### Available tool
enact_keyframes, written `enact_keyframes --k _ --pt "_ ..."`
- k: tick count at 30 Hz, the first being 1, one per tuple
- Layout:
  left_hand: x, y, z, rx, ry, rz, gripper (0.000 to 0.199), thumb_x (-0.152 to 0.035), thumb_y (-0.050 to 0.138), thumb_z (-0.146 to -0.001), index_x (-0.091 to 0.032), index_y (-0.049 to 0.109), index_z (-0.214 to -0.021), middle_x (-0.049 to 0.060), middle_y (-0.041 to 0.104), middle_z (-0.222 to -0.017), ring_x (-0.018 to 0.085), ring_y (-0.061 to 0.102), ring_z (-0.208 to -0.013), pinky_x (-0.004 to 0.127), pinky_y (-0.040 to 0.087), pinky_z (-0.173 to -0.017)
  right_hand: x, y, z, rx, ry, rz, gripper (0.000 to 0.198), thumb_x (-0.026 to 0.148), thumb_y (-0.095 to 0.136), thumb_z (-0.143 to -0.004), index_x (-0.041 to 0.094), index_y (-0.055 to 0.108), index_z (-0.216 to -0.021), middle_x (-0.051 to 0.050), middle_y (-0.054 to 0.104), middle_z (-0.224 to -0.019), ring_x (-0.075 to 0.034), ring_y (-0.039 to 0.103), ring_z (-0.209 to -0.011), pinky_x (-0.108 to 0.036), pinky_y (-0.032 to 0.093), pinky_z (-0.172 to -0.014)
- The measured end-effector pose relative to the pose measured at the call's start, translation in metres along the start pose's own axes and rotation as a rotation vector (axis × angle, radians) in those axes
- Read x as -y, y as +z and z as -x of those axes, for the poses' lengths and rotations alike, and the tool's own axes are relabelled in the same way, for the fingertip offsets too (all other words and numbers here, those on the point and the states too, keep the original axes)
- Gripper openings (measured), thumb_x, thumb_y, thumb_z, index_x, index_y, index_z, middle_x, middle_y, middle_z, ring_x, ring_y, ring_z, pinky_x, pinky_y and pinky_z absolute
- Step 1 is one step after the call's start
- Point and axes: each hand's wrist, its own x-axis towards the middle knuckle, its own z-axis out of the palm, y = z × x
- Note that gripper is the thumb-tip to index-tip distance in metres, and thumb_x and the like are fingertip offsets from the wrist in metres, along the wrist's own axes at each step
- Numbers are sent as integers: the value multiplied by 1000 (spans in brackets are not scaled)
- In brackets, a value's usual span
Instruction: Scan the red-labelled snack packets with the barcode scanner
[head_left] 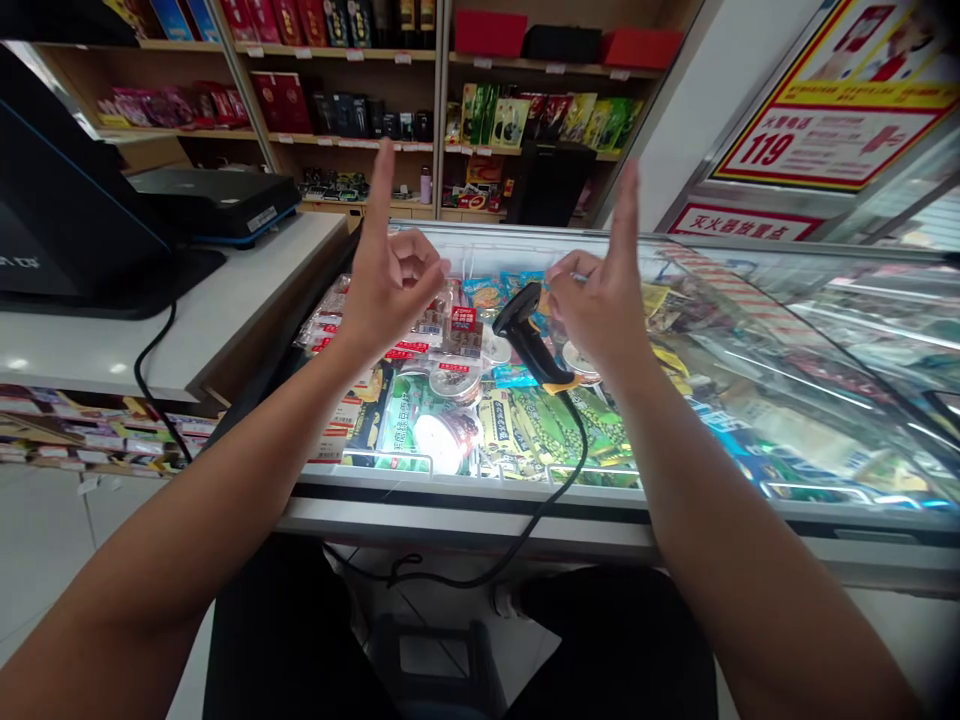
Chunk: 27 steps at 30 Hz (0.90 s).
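My left hand (pixel 390 275) is raised above the display freezer (pixel 480 515), index finger pointing up, thumb stretched inward and the other fingers curled. Nothing is in it. Mirroring it, my right hand (pixel 604 290) also points its index finger up, thumb towards the middle, and holds nothing. Between the hands a black and yellow barcode scanner (pixel 534 345) lies on the freezer's glass top, closest to my right hand in the picture. Its black cable (pixel 525 535) hangs over the front edge. Under the glass are green ice pop packs (pixel 581 420) and round tubs (pixel 446 440).
A white counter (pixel 247 290) at the left bears a black screen unit (pixel 67 190) and a flat black device (pixel 217 200). Shelves (pixel 442 145) of packaged goods stand behind the freezer. Signs (pixel 832 110) hang at the right. A stool (pixel 439 665) is between my legs.
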Motion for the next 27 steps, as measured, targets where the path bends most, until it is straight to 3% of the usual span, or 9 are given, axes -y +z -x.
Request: enact_keyframes --k 2,5,8,12,18,20,23,25,27 --pt "-8 -2 0 -56 -11 51 110 -33 72 -88 -36 -3 -168 8 70 -121 18 68 -86 32 52 -76 8 -4 2 -85 -5 -73 98 39 52 -99 46 -20 -165 -7 52 -156 -29 63 -95 -44 58 -68" --pt "-9 1 3 69 -37 138 113 -26 69 -88 -33 -11 -168 4 69 -102 14 64 -75 28 48 -69 10 3 5 -15 20 -158 99 38 58 -96 50 -10 -167 -4 47 -161 -25 62 -88 -41 58 -64" --pt "-3 10 9 209 -115 275 118 -19 73 -85 -27 -9 -168 -3 62 -77 13 60 -67 25 44 -62 0 18 5 142 36 -224 104 38 61 -94 43 -11 -168 -10 63 -138 -22 63 -79 -38 57 -61" --pt "3 19 14 208 -227 390 115 -12 82 -73 -28 18 -167 -4 58 -68 14 58 -62 25 40 -56 -11 30 3 242 20 -308 106 37 62 -95 36 -12 -169 -8 69 -111 -19 60 -70 -35 54 -58" --pt "3 21 15 236 -100 364 102 -15 69 -84 -30 13 -167 -5 57 -67 12 48 -59 23 35 -54 -8 30 5 243 51 -342 103 42 63 -94 36 -7 -170 -3 66 -92 -18 54 -62 -34 50 -56" --pt "3 20 14 242 -95 360 94 -15 69 -84 -31 24 -164 -5 58 -69 11 47 -59 23 36 -54 -8 31 5 234 61 -364 104 43 65 -93 37 -4 -170 0 61 -83 -17 51 -60 -33 49 -56" --pt "1 16 9 204 -132 446 49 -21 75 -82 -26 63 -129 -3 55 -66 9 45 -56 22 35 -53 -7 28 1 166 95 -481 91 48 70 -88 37 24 -166 3 54 -73 -17 45 -57 -33 44 -55" --pt "-5 10 4 194 -170 551 13 -31 73 -85 -20 66 -81 -4 42 -58 6 36 -49 21 27 -48 -5 20 -4 138 142 -659 60 60 67 -88 34 57 -141 5 43 -62 -16 37 -52 -32 37 -51" --pt "-13 1 0 217 -249 657 51 -48 60 -93 -18 46 -54 -5 27 -53 4 25 -43 21 20 -44 -5 9 -8 161 192 -899 48 75 57 -88 29 68 -98 6 29 -53 -14 26 -47 -32 29 -47"
